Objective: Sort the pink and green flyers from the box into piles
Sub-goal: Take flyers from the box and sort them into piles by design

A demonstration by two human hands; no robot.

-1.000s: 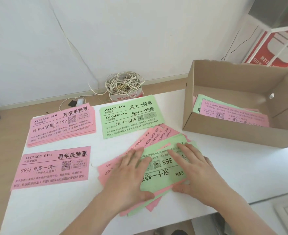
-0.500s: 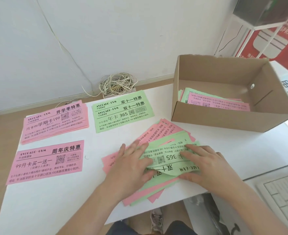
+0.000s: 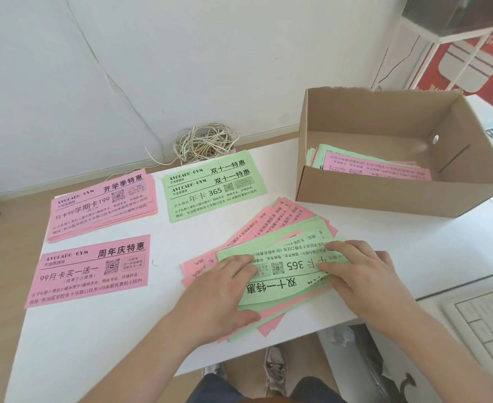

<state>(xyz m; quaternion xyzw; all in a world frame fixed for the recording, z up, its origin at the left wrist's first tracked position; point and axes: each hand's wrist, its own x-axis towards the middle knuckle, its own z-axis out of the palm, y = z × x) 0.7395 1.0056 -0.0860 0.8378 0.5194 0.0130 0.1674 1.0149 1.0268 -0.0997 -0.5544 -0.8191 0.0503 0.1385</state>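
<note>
Left: two pink paper flyer piles [image 3: 103,205], bare white counter [image 3: 94,344] below. Mid-frame, left hand [image 3: 219,292], grip spread flat, presses the bowed green paper flyer [image 3: 283,286] atop a mixed fan [image 3: 257,228] near the counter's front edge. Then the right hand [image 3: 367,277] covers its end; thumb hidden, can't tell its grip. Right: brown cardboard box [image 3: 385,196] wall half-hides leftover flyers [image 3: 379,170].

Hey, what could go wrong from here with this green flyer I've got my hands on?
1. The top green flyer bows between the left hand and right hand; more squeezing may crease it.
2. The mixed stack beneath is fanned loosely, so a pink sheet might ride along to the green pile.
3. The stack's near corner sits close to the front edge of the table; sheets could slide off.
</note>
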